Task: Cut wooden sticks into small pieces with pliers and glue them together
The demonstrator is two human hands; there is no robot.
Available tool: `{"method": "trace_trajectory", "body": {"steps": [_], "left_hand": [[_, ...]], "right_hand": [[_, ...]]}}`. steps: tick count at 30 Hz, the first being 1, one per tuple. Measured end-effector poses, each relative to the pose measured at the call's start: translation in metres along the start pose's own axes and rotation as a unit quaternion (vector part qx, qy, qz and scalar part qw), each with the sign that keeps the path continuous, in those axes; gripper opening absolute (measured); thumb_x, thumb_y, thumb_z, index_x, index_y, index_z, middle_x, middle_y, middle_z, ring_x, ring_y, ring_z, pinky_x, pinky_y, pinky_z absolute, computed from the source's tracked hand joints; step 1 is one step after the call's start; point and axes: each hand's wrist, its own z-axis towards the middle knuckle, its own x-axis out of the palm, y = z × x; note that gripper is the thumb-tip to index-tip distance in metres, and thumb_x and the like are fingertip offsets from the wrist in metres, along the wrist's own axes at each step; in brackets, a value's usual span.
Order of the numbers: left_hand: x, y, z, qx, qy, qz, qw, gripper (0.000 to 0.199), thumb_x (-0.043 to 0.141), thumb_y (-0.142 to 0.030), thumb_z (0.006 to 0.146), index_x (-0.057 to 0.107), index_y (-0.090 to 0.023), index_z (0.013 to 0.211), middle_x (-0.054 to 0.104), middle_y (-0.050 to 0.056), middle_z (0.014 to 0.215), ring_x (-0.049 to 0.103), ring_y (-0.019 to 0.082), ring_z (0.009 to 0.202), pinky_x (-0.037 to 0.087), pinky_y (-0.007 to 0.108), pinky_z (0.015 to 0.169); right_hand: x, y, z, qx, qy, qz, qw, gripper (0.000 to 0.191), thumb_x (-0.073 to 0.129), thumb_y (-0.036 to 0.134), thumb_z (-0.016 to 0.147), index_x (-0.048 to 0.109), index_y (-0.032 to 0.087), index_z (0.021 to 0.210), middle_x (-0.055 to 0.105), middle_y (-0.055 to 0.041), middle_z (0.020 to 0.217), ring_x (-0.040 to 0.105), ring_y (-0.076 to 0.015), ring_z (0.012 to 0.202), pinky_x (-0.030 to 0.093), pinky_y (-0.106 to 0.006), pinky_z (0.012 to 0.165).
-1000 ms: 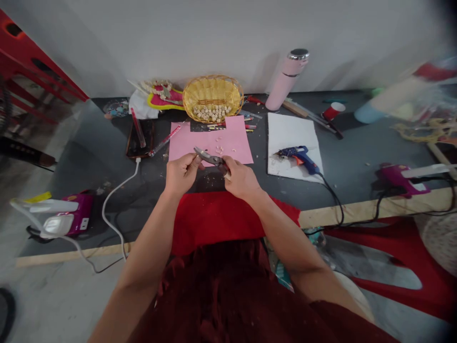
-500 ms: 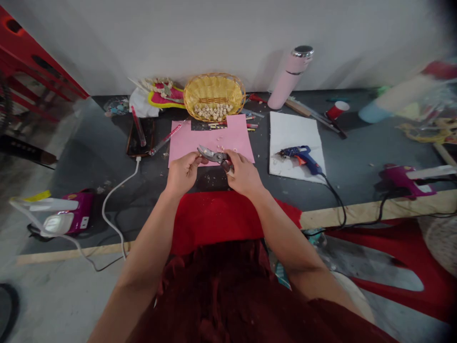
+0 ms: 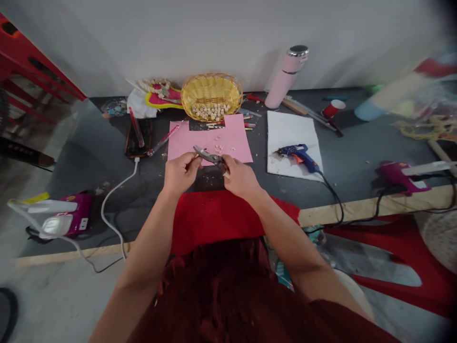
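My right hand [image 3: 243,177] is wrapped round the handles of a pair of pruning shears [image 3: 213,158], whose blades point left. Close to the blade tips, the fingers of my left hand [image 3: 179,176] are pinched together. What they hold is too small and too covered to make out, though a pale bit shows by the blades. Both hands are above the near edge of a notched sheet of pink paper [image 3: 200,138]. Several small pale cut pieces [image 3: 218,148] lie on that sheet.
Behind the paper stands a wicker basket [image 3: 212,81] with many small pale pieces. To the right, a blue glue gun [image 3: 302,156] lies on a white board [image 3: 291,126], a pink flask [image 3: 285,78] behind it. A phone [image 3: 134,143] with a cable lies left.
The jaws of the shears look narrower than before, and the pale bit between them shows less. Both hands stay close together, while the whole view has shifted slightly.
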Motion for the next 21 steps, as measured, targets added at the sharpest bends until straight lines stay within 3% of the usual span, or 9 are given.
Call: {"method": "trace_trajectory", "body": {"steps": [6, 13, 21], "left_hand": [[0.002, -0.001, -0.002, 0.022, -0.017, 0.015, 1.000, 0.027, 0.048, -0.028, 0.091, 0.067, -0.019, 0.073, 0.069, 0.001, 0.067, 0.059, 0.011, 0.057, 0.044, 0.021, 0.057], [0.007, 0.002, 0.000, 0.004, -0.051, 0.036, 0.998, 0.021, 0.053, -0.034, 0.089, 0.069, -0.020, 0.088, 0.073, 0.003, 0.084, 0.067, 0.014, 0.076, 0.048, 0.023, 0.069], [0.005, 0.005, 0.001, 0.024, 0.048, -0.023, 0.998, 0.027, 0.045, -0.030, 0.094, 0.069, -0.018, 0.094, 0.074, 0.004, 0.085, 0.068, 0.013, 0.079, 0.049, 0.021, 0.071]], "right_hand": [[0.001, -0.004, 0.001, -0.023, 0.007, 0.043, 0.999, 0.051, 0.048, 0.021, 0.081, 0.039, 0.020, 0.131, 0.065, -0.0114, 0.113, 0.063, -0.0260, 0.089, 0.048, -0.036, 0.074], [0.005, -0.009, 0.005, -0.023, -0.059, 0.059, 0.996, 0.056, 0.048, 0.017, 0.079, 0.036, 0.021, 0.134, 0.058, -0.0118, 0.121, 0.058, -0.0262, 0.101, 0.047, -0.039, 0.084], [0.005, -0.014, 0.005, -0.043, -0.072, 0.012, 0.996, 0.059, 0.049, 0.018, 0.079, 0.034, 0.019, 0.137, 0.057, -0.0138, 0.119, 0.053, -0.0299, 0.109, 0.044, -0.045, 0.089]]}}
